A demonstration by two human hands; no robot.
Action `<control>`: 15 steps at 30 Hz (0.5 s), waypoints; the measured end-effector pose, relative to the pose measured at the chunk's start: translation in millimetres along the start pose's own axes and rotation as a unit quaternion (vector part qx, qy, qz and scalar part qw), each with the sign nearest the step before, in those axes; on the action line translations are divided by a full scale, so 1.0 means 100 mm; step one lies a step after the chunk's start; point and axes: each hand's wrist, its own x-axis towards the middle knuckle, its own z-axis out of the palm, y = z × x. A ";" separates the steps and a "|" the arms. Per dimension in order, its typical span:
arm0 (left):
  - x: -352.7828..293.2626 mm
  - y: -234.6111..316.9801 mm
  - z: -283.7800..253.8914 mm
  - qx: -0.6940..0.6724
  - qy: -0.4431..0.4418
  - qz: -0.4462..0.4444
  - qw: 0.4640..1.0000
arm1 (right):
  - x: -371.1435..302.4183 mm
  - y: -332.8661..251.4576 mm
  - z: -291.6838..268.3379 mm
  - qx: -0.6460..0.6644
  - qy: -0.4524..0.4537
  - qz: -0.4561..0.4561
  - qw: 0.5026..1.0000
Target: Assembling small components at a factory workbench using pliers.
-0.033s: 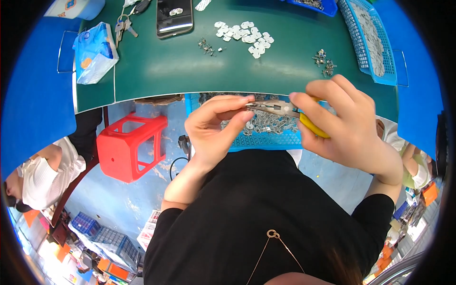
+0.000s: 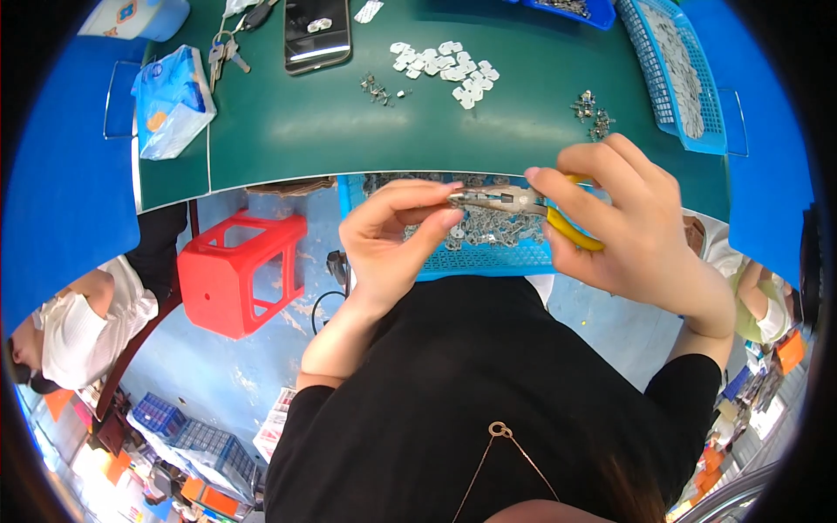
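Right hand [image 2: 623,209] grasps a pair of long-nose pliers [image 2: 523,200] by the yellow handles, fingers wrapped around the upper grip and thumb set on the lower one. Left hand [image 2: 388,222] pinches a small metal part [image 2: 456,200] between thumb and forefinger, at the nose of the pliers; its exact shape is too small to tell. Whether the jaws are closed on the part cannot be determined.

Governing relation: the pliers' long axis runs crosswise before the torso, nose to the left, handles to the right and slightly lower in view. The part lies directly left of the right hand, at the far end of the tool, so the left hand is nearer to it.

Beneath both hands sits a light-blue plastic basket [image 2: 488,259] containing many loose metal pieces. Beyond its far side is the green tabletop [image 2: 305,131]. On it, white flat tabs [image 2: 468,98] form a loose cluster, with one group of small metal fittings [image 2: 375,91] to their left and a second group [image 2: 602,125] farther right. A blue mesh tray [image 2: 719,122] of pale flat pieces stands at the right edge; a black smartphone [image 2: 318,44] lies left of the tabs.
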 end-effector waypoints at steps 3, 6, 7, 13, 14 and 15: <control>-0.11 -0.14 -0.13 0.009 -0.002 -0.119 0.993 | -0.16 0.16 0.20 0.053 0.028 0.055 0.997; -0.14 -0.32 -0.21 0.059 -0.035 -0.247 0.967 | -0.34 0.27 0.46 0.097 0.074 0.117 0.986; -0.16 -0.39 -0.23 0.175 -0.060 -0.243 0.952 | -0.38 0.35 0.50 0.077 0.104 0.139 0.982; 0.08 -0.31 -0.05 0.401 -0.145 -0.118 0.897 | -0.75 1.27 0.81 -0.080 0.264 0.381 0.882; 0.22 -0.27 0.03 0.432 -0.143 -0.009 0.890 | -0.79 1.35 0.86 -0.079 0.265 0.382 0.882; 0.35 -0.26 0.08 0.459 -0.138 0.100 0.872 | -0.82 1.42 0.91 -0.116 0.259 0.395 0.874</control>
